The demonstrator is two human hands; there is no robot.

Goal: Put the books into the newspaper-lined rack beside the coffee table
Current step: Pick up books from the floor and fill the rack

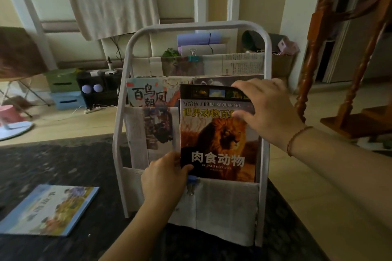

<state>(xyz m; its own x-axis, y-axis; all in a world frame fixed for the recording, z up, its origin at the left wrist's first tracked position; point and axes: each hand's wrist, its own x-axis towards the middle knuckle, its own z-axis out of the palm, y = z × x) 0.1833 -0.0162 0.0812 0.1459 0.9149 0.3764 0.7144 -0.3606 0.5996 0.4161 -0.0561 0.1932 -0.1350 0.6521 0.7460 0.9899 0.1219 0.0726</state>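
White metal rack (267, 112), newspaper-lined, stands past the dark desk (53, 161). Lion book (218, 144) upright in its front pocket, right side. Left grip (165, 174) pinches its lower left corner; right grip (267, 110) grasps its top edge. Blue book (51, 210) lies flat on desk.

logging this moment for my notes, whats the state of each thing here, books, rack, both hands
lion-cover animal book: upright, bottom edge in the rack's front pocket, held by both hands
white metal newspaper-lined rack: standing upright, books in its pockets
red-and-white bird-title book: upright in the middle pocket
blue-edged picture book: lying flat on the dark table, not yet racked
left hand: grip pinching the lion book's lower left corner
right hand: holding its top right corner
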